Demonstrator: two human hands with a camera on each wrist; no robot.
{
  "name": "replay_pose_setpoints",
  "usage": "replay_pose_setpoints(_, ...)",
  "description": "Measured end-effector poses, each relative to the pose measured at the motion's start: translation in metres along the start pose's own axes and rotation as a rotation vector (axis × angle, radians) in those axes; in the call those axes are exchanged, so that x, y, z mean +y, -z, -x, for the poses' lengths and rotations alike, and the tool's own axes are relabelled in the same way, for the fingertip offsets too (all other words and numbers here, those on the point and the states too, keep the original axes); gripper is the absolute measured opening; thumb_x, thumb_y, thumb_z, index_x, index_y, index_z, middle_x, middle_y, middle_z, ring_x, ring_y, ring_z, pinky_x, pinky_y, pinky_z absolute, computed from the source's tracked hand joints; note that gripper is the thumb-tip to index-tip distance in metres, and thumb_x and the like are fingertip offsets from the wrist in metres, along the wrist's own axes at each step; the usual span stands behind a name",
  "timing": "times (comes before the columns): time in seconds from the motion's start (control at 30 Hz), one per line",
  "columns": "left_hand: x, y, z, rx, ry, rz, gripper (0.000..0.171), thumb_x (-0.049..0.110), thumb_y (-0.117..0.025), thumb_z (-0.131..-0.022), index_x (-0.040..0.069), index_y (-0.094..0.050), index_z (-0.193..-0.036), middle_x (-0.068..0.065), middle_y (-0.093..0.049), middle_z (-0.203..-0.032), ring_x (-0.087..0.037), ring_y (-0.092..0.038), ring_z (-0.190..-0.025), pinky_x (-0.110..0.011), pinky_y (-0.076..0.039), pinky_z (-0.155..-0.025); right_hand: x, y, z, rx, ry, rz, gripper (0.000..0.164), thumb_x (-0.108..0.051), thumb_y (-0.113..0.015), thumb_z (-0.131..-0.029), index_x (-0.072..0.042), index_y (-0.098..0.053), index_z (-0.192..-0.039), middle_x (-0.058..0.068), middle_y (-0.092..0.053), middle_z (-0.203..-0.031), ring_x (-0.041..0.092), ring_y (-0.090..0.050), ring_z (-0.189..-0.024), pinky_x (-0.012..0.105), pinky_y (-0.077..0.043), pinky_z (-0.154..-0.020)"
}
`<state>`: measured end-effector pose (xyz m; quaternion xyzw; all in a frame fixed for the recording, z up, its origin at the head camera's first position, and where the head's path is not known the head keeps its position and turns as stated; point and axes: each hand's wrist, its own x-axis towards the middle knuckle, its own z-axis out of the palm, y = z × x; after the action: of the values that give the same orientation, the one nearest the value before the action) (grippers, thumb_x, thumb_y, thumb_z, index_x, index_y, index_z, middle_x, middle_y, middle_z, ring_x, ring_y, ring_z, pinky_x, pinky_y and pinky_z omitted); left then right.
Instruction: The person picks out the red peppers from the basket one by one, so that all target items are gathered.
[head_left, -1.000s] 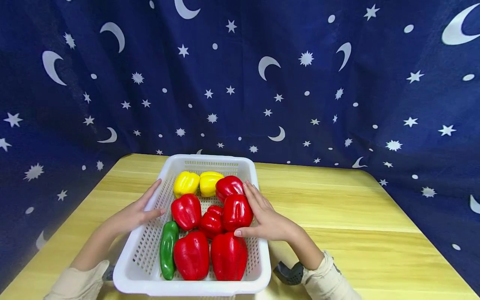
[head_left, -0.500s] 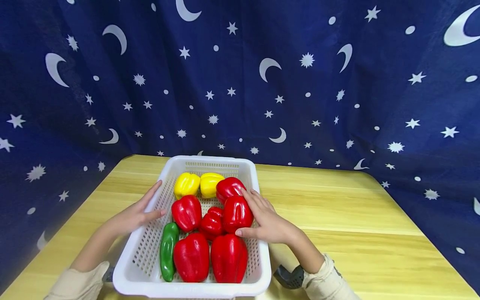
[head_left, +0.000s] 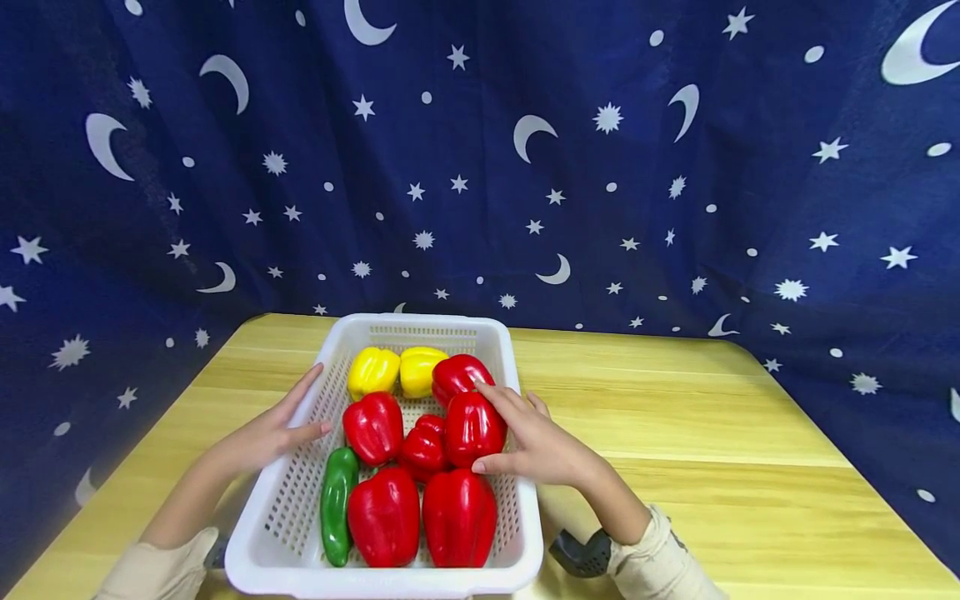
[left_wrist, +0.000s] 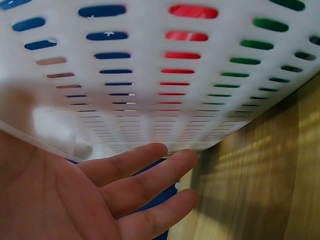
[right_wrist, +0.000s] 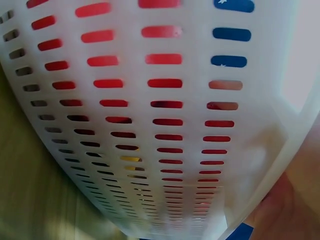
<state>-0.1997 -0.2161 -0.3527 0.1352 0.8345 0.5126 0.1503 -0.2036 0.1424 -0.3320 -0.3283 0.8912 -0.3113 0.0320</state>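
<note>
A white perforated basket (head_left: 300,575) sits on the table, holding several bell peppers and a long green pepper (head_left: 339,507). Over its left rim rests my left hand (head_left: 258,437), thumb inside and index finger along the edge. The left wrist view shows the other fingers (left_wrist: 145,187) of that hand loosely extended below the rim, beside the slotted wall. On the right, my right hand (head_left: 543,446) lies across the rim. Its thumb and index fingertip reach over the inside, close to a red bell pepper (head_left: 475,427). In the right wrist view that hand is mostly hidden behind the rim.
Two yellow bell peppers (head_left: 372,372) lie at the basket's far end, with more red bell peppers (head_left: 384,517) towards the front. The wooden table (head_left: 675,433) extends to the right. A blue curtain (head_left: 480,167) with moons and stars hangs behind it.
The right hand's index finger has shifted slightly left over the red bell peppers, and its fingers are more spread. The left hand and the basket stay in place.
</note>
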Motion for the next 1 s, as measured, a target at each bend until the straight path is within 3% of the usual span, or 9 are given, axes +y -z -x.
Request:
replay_pose_setpoints(0.4,-0.001,0.001,0.001,-0.001,-0.009,0.006,0.086,0.019,-0.053,-0.089,0.029,0.011,-0.146,-0.036,-0.006,-0.144,-0.043,-0.061,-0.095,-0.044,-0.057,-0.056,-0.003,0.005,-0.002,0.015,0.085,-0.018,0.086,-0.031,-0.074,-0.072,-0.007,-0.03,-0.142,0.009,-0.041,-0.139,0.027,-0.034,-0.131,0.057,-0.007,-0.113)
replay_pose_setpoints(0.5,-0.001,0.0,0.002,-0.003,-0.008,0.015,0.086,0.019,-0.053,-0.089,0.03,0.011,-0.146,-0.035,-0.006,-0.145,-0.042,-0.061,-0.095,-0.044,-0.057,-0.056,-0.005,0.008,-0.001,0.011,0.074,-0.04,0.087,-0.032,-0.074,-0.072,-0.009,-0.029,-0.143,0.01,-0.039,-0.14,0.027,-0.036,-0.128,0.053,-0.024,-0.111)
replay_pose_setpoints(0.63,0.001,0.0,0.003,-0.001,-0.007,0.016,0.085,0.019,-0.053,-0.089,0.029,0.01,-0.146,-0.035,-0.007,-0.144,-0.041,-0.061,-0.095,-0.044,-0.057,-0.056,-0.007,0.012,0.0,0.013,0.071,-0.076,0.088,-0.034,-0.073,-0.073,-0.011,-0.027,-0.144,0.01,-0.038,-0.14,0.025,-0.041,-0.123,0.048,-0.045,-0.096)
replay_pose_setpoints(1.0,0.0,-0.002,0.0,0.006,-0.017,0.01,0.086,0.018,-0.053,-0.089,0.029,0.009,-0.146,-0.036,-0.006,-0.144,-0.039,-0.062,-0.094,-0.043,-0.057,-0.056,-0.005,0.02,0.005,0.058,0.079,-0.105,0.086,-0.032,-0.074,-0.073,-0.008,-0.028,-0.142,0.011,-0.035,-0.142,0.027,-0.04,-0.127,0.05,-0.042,-0.1)
